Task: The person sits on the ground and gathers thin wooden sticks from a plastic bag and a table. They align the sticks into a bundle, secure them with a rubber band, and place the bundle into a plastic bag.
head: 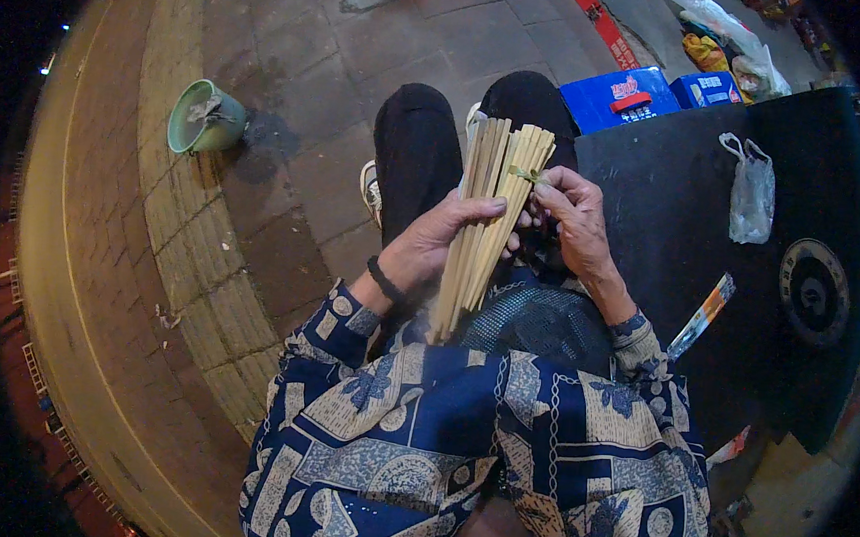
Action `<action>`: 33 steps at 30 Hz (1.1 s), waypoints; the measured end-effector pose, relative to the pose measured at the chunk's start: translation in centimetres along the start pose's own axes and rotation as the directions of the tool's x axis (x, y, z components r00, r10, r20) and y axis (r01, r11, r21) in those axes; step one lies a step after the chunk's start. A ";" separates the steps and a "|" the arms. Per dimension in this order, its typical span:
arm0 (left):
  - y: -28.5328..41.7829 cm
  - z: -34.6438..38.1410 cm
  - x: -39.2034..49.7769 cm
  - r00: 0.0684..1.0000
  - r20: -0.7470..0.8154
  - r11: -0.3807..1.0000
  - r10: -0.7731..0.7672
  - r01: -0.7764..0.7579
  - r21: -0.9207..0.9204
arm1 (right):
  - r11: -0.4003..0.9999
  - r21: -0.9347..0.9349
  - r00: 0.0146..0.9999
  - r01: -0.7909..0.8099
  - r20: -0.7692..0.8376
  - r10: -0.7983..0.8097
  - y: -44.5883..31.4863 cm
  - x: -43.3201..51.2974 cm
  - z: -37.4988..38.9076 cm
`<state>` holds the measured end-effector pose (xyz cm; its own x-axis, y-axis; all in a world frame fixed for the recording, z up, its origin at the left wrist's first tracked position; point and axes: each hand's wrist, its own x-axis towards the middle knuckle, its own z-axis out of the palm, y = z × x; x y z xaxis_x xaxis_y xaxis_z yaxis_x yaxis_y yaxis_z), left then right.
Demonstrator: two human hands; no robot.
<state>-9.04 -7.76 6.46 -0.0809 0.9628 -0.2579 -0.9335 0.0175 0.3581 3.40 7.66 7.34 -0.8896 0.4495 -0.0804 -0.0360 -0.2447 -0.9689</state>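
Observation:
My left hand (458,222) grips a fan of thin, flat wooden sticks (490,162) above my lap, thumb across the front. The sticks at left are greyish brown. Those at right form a paler bundle (527,146), bound near its upper end by a narrow green tie (526,174). Thumb and forefinger of my right hand (571,210) pinch the end of this tie at the bundle's right side. The lower fingers of that hand are partly hidden behind the sticks. A dark mesh item (536,321) lies on my lap beneath the lower ends.
A dark-topped table (658,222) stands close at right, bearing a clear plastic bag (752,190) and a narrow printed packet (701,317). Blue cartons (617,100) sit by its far edge. On the paving at left is a green bucket (204,119) with a grey cloth.

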 end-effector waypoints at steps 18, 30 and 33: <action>-0.2 0.2 0.8 0.998 -0.051 0.997 0.041 -0.037 0.074 | 0.982 -0.052 0.960 -0.182 -0.228 0.165 -0.8 -0.1 -0.2; -0.3 -1.2 0.7 0.958 -0.262 0.992 0.116 -0.124 -0.013 | 0.977 0.127 0.937 -0.169 -0.286 0.199 -1.4 0.7 2.6; -0.1 -1.8 0.8 0.958 -0.262 0.982 0.116 -0.151 -0.115 | 0.961 0.246 0.949 -0.130 -0.249 0.193 -1.5 0.6 2.1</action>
<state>-9.61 -7.52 4.55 -0.2776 0.8537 -0.4406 -0.9445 -0.1587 0.2876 2.01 6.51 9.19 -0.7377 0.5938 -0.3212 -0.0307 -0.5048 -0.8627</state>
